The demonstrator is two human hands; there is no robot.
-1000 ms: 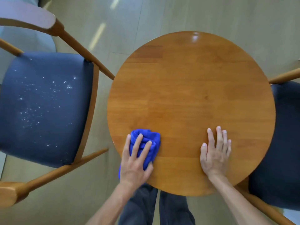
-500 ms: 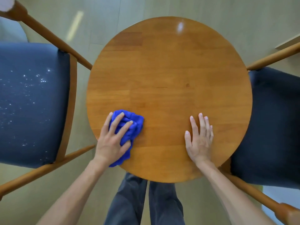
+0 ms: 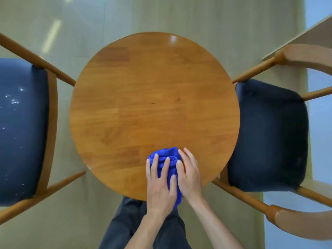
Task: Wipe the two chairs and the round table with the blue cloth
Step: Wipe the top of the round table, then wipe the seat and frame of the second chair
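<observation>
Table-wiping step: blue cloth (image 3: 166, 159) bunched at the near edge of the round surface (image 3: 154, 97), left hand (image 3: 159, 184) and right hand (image 3: 188, 174) pressing it with fingers spread flat; next, probably, the speckled left chair (image 3: 21, 130).

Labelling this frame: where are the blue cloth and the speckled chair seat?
blue cloth (image 3: 166, 159), head view, bunched top by the fingers.
speckled chair seat (image 3: 21, 126), head view, middle of cushion.
</observation>
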